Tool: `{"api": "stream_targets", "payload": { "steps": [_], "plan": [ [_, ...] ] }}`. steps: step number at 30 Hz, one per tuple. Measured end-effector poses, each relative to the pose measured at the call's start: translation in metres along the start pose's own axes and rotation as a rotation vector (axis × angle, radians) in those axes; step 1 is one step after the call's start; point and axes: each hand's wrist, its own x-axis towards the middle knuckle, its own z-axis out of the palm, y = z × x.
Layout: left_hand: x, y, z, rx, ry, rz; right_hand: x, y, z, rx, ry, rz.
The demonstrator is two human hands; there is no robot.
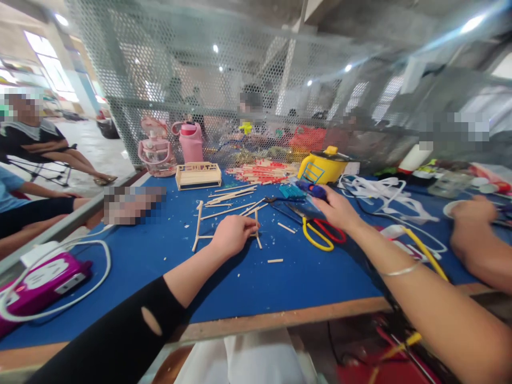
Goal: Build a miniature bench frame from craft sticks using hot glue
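My left hand (pixel 234 233) pinches the right side of a small frame of thin wooden sticks (pixel 199 226) standing on the blue table. My right hand (pixel 336 207) is closed on a dark blue tool (pixel 316 189), whose kind I cannot make out. Just below that hand lie scissors (pixel 318 234) with one yellow and one red handle. Pliers (pixel 276 200) rest to the left of the tool, near a teal piece (pixel 290 192). Loose wooden sticks (pixel 232 196) lie behind the frame, and short cut pieces (pixel 275 261) lie in front.
A finished-looking wooden tray (pixel 199 177), pink bottles (pixel 191 141), red-tipped sticks (pixel 262 172) and a yellow pot (pixel 328 166) stand along the mesh screen (pixel 224 69). A purple power strip (pixel 52 282) lies left, white cables (pixel 380 192) right. A co-worker's hand (pixel 476 213) is far right.
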Motion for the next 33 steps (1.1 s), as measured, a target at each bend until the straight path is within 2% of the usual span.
{"api": "stream_targets", "payload": {
  "steps": [2, 4, 7, 10, 12, 14, 18, 20, 22, 24, 26, 28, 30, 33],
  "plan": [
    [-0.001, 0.001, 0.001, 0.013, -0.005, -0.015, 0.013, 0.016, 0.008, -0.248, -0.038, -0.039],
    [-0.001, 0.002, 0.001, 0.022, -0.004, -0.022, 0.021, 0.026, 0.019, -0.390, -0.120, -0.089],
    [-0.001, 0.001, 0.001, 0.016, 0.004, -0.009, 0.021, 0.031, 0.031, -0.459, -0.165, -0.150],
    [-0.001, 0.000, 0.002, 0.009, 0.001, -0.004, 0.013, 0.024, 0.028, -0.471, -0.092, -0.198],
    [-0.001, -0.001, 0.002, 0.016, -0.003, -0.004, 0.011, 0.013, 0.010, -0.474, -0.023, -0.210],
    [-0.001, -0.002, 0.003, 0.022, -0.008, -0.007, 0.019, -0.004, -0.021, -0.490, 0.049, -0.219],
    [0.000, -0.002, 0.004, 0.023, -0.011, -0.017, 0.067, -0.038, -0.088, -0.454, 0.253, -0.353],
    [0.000, -0.001, 0.003, 0.025, -0.008, -0.011, 0.091, -0.043, -0.098, -0.389, 0.327, -0.397],
    [-0.001, -0.001, 0.002, 0.029, -0.006, -0.007, 0.102, -0.036, -0.083, -0.344, 0.253, -0.405],
    [-0.001, 0.000, 0.001, 0.035, -0.001, -0.008, 0.099, -0.017, -0.048, -0.314, 0.100, -0.365],
    [-0.002, 0.001, 0.001, 0.043, 0.009, -0.003, 0.086, 0.005, -0.007, -0.322, -0.064, -0.240],
    [-0.001, 0.001, 0.001, 0.050, 0.017, 0.008, 0.070, 0.024, 0.025, -0.322, -0.151, -0.136],
    [-0.001, 0.001, 0.002, 0.057, 0.015, 0.009, 0.057, 0.032, 0.040, -0.314, -0.190, -0.100],
    [0.001, 0.000, 0.002, 0.070, 0.008, 0.015, 0.049, 0.015, 0.039, -0.300, -0.136, -0.055]
  ]
}}
